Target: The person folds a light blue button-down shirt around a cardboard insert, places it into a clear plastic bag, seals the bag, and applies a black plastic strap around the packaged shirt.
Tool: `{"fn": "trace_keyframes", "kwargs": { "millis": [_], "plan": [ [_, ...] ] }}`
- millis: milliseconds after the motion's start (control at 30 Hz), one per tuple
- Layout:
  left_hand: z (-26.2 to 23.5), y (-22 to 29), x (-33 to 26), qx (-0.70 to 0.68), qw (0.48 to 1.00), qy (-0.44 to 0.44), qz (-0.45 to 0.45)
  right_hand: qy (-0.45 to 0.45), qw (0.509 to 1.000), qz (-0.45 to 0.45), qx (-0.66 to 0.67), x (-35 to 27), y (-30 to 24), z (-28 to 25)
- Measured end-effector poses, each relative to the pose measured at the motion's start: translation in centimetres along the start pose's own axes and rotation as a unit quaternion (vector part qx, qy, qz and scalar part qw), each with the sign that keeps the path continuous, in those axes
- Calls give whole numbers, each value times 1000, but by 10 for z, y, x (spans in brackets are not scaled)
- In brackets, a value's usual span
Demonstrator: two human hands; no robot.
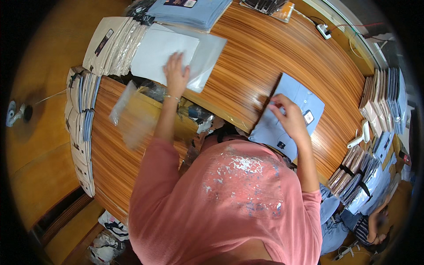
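Observation:
My left hand reaches out with its fingers spread over a stack of white sheets, slightly smeared by motion. Clear plastic bags stick out from under the sheets on the right. My right hand is over a folded light blue shirt, its fingers bent near the shirt's left edge. Thumb and forefinger look apart, with nothing visible between them. The shirt lies flat on the wooden table, showing buttons and a small tag.
Packed beige shirts and blue shirts are stacked beyond my left hand. An open drawer sits before me, a loose plastic bag beside it. Right: a white handheld tool, shirt stacks, another person.

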State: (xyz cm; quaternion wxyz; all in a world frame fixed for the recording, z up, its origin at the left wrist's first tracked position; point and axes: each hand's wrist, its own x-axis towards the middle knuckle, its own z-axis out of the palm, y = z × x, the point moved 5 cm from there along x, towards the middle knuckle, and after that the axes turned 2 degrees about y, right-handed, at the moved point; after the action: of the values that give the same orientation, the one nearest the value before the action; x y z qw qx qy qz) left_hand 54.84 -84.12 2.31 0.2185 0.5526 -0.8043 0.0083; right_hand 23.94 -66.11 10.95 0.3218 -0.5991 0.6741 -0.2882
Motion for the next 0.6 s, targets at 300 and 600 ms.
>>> {"fn": "trace_keyframes", "kwargs": {
  "millis": [300, 600],
  "plan": [
    [-66, -94, -81, -209, 950, 142, -186, -213, 972, -94, -28, 45, -54, 117],
    [-87, -223, -192, -335, 795, 16, -505, -254, 962, -101, 26, 40, -39, 132]
  ]
}}
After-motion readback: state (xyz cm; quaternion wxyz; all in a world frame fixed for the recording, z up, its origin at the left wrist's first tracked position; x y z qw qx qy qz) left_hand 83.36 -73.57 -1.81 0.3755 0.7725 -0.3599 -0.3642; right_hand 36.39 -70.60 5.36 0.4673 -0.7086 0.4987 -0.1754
